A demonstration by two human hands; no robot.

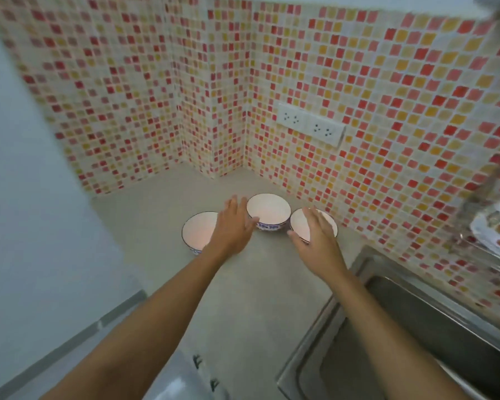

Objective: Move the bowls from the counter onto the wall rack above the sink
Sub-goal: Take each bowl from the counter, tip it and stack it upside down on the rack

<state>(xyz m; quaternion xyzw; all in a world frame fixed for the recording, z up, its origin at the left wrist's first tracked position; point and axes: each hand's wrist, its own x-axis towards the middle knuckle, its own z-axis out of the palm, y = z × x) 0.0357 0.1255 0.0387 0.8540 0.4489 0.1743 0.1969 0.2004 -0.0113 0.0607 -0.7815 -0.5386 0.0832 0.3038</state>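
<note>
1. Head view: three white bowls sit upright on the grey worktop (243,298) near the tiled corner, all three still down there.
2. Counted left to right: the left bowl (198,230), the middle bowl (267,210) farthest back with a blue pattern on its outer wall, and the right bowl (300,226) nearest the tiled wall.
3. Two bare hands reach forward over them.
4. Left hand (233,226) hovers between the left and middle bowls, fingers straight and slightly apart, gripping nothing; its thumb lies by the middle bowl's rim.
5. Right hand (316,233) spreads above the right bowl, fingers apart, holding nothing.
6. One steel sink (387,284) lies at the right.
7. One double socket plate (311,124) is on the tiles.
8. One blurred wall rack (491,226) with dishes shows at the right edge.
</note>
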